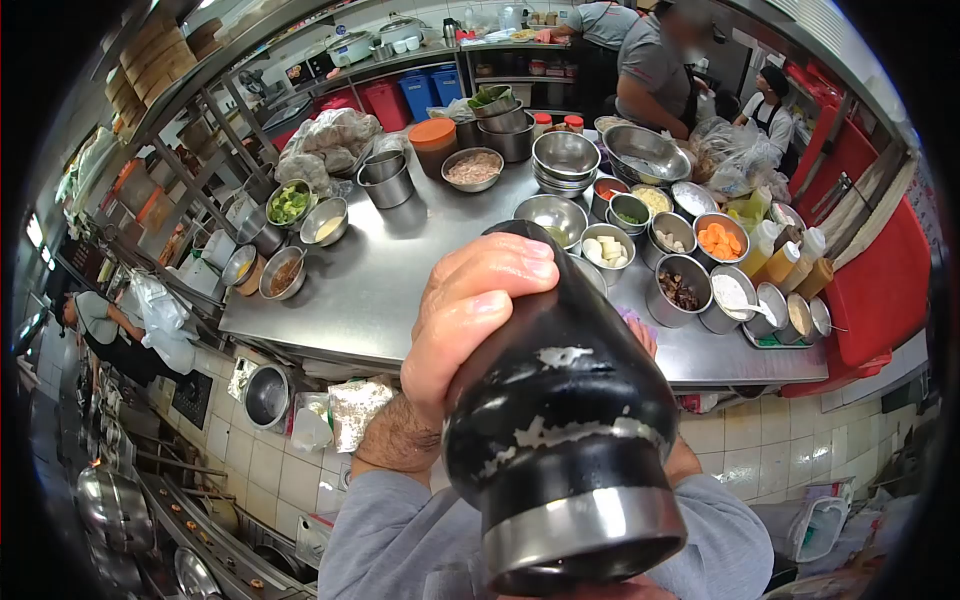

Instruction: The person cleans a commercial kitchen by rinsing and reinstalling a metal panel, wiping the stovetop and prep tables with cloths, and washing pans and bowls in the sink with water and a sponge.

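A black metal bottle (560,390) with scuffed, chipped paint and a bare steel rim looms close to the camera, tilted, its rimmed end toward me. My left hand (470,310) is closed around its far part, fingers wrapped over the top. Mostly hidden behind the bottle is my right hand (642,335); only some fingers show at the counter's near edge, beside a bit of purple material (632,318). What it holds, if anything, I cannot make out. Nearest beyond the bottle are a steel bowl (545,212) and a pot of white pieces (606,250).
Across the steel counter (350,285) stand pots of carrot slices (718,240), dark mushrooms (680,290), white powder (733,292) and several sauce bottles (785,262). Leafy greens (289,205) and a bowl of meat (473,170) sit further left. Co-workers (655,75) stand behind the counter.
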Available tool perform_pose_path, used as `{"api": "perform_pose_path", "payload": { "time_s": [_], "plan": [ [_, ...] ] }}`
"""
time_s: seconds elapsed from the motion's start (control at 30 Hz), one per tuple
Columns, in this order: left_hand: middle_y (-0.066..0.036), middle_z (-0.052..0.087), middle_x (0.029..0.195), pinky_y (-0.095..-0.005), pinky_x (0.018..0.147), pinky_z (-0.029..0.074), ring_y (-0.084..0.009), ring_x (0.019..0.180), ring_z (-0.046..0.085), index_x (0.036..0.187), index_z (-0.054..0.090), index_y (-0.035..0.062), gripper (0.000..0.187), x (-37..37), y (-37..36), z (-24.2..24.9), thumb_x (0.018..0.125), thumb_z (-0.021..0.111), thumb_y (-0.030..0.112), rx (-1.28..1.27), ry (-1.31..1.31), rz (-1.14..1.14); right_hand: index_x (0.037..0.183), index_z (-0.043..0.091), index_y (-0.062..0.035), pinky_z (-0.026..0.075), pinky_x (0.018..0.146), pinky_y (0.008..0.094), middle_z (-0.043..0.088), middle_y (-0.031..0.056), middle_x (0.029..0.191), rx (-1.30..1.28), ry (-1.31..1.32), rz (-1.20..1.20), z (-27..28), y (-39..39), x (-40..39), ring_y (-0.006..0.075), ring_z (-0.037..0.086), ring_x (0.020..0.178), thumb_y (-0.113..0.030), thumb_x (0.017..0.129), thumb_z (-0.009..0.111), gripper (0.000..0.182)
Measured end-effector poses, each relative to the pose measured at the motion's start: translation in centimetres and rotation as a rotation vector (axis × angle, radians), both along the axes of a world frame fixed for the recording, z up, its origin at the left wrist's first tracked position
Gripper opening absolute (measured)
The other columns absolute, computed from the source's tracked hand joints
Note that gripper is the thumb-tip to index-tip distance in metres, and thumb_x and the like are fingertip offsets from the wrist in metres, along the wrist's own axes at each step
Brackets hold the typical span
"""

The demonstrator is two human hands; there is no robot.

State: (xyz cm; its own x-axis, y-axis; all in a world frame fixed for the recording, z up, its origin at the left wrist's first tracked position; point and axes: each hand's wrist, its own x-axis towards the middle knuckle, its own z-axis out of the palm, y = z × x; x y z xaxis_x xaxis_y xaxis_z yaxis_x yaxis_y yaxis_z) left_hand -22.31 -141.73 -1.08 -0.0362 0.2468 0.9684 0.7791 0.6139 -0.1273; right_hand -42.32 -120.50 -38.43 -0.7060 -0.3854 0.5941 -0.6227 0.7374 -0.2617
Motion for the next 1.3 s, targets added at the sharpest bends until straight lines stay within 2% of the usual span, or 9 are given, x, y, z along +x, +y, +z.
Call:
{"api": "perform_pose_path", "payload": {
  "time_s": [0.2,1.3],
  "plan": [
    [-0.023,0.055,0.101,-0.0459,0.082,0.047,-0.0335,0.089,0.057,0.110,0.037,0.0021,0.040,0.1,-0.1,0.3,0.078,0.060,0.010,0.011,0.001,-0.001,0.108,0.059,-0.0141,0.031,0.095,0.0456,0.045,0.0088,0.126,0.042,-0.063,0.035,2.6,0.1,0.9,0.0305,0.039,0.118,-0.027,0.075,0.059,0.035],
    [-0.023,0.055,0.101,-0.0453,0.081,0.047,-0.0339,0.089,0.057,0.112,0.037,0.0011,0.042,1.4,-1.3,2.7,0.079,0.060,0.012,-0.018,-0.016,0.068,0.109,0.059,-0.0151,0.030,0.096,0.0458,0.046,0.0090,0.126,0.056,-0.059,0.030,2.0,0.1,0.7,0.0298,0.038,0.118,-0.027,0.074,0.060,0.036]
  ]
}}
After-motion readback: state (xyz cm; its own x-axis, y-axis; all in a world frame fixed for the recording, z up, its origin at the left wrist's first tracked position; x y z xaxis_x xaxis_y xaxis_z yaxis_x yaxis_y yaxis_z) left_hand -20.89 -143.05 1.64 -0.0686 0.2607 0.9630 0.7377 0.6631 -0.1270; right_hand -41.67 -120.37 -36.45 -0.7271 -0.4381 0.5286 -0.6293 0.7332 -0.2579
